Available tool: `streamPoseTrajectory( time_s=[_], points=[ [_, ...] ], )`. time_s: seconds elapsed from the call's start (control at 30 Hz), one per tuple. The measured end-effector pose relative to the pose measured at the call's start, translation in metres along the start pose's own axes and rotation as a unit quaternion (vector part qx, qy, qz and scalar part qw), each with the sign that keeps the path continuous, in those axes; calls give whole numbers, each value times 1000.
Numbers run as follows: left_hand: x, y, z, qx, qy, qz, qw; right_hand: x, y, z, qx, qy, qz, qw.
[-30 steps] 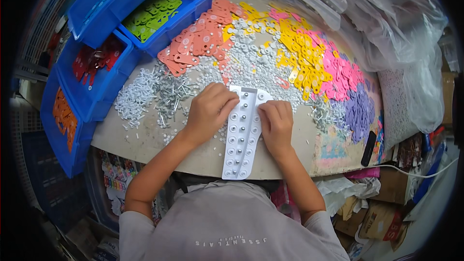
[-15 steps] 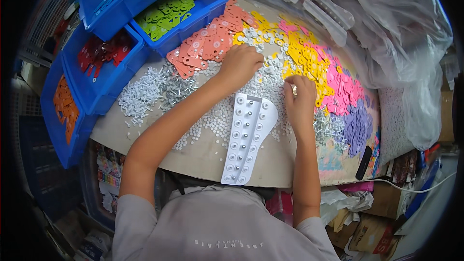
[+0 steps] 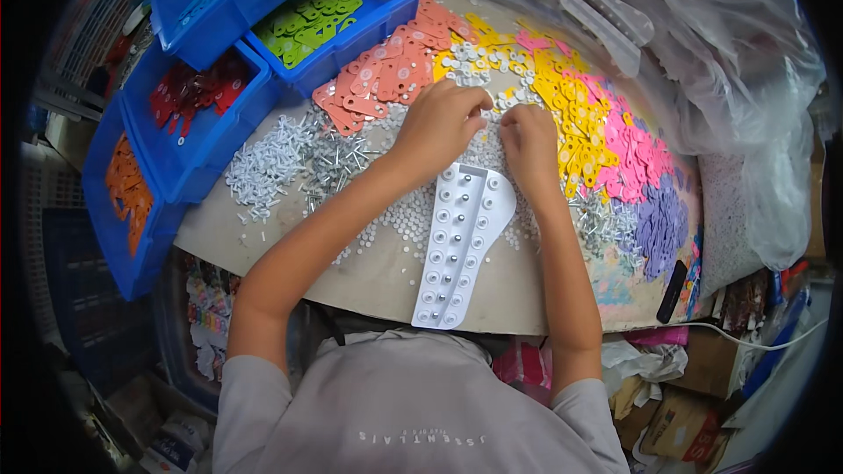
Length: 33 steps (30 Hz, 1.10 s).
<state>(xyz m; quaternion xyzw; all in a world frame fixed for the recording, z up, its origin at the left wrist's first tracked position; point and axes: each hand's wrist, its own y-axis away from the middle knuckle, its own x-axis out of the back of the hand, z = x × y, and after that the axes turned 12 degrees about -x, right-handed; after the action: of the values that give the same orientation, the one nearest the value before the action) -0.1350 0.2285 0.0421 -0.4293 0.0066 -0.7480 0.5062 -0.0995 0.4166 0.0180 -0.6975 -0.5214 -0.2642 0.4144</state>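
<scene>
Above the far end of a white plastic tray, my left hand and my right hand face each other with a small gap between their fingertips. Both have curled, pinching fingers; what they hold, if anything, is too small or hidden to name. The tray has round cups along both sides and metal pins standing in its middle channel. Small white discs lie spread around the tray. Beyond my fingers are white ring-shaped pieces and flat yellow tags with holes.
Coral tags, pink tags and purple tags lie in heaps. White pins and metal pins are piled at left. Blue bins stand far left. Clear plastic sheeting hangs at right, above a black bar.
My right hand has moved up and left, closer to my left hand, and has turned its fingers inward. The whole view has shifted slightly. The tray stays in place on the table.
</scene>
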Motion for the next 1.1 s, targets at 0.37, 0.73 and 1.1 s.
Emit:
streamPoseTrajectory(
  time_s=[0.37,0.73,1.1],
  points=[
    [36,101,25,-15,159,-100,982,64,94,-43,-147,-189,-176,955],
    [24,112,30,52,170,-49,983,52,105,-54,-118,-142,-167,968],
    [21,120,19,-20,138,-9,990,25,133,-50,-14,-53,7,998]
  ],
)
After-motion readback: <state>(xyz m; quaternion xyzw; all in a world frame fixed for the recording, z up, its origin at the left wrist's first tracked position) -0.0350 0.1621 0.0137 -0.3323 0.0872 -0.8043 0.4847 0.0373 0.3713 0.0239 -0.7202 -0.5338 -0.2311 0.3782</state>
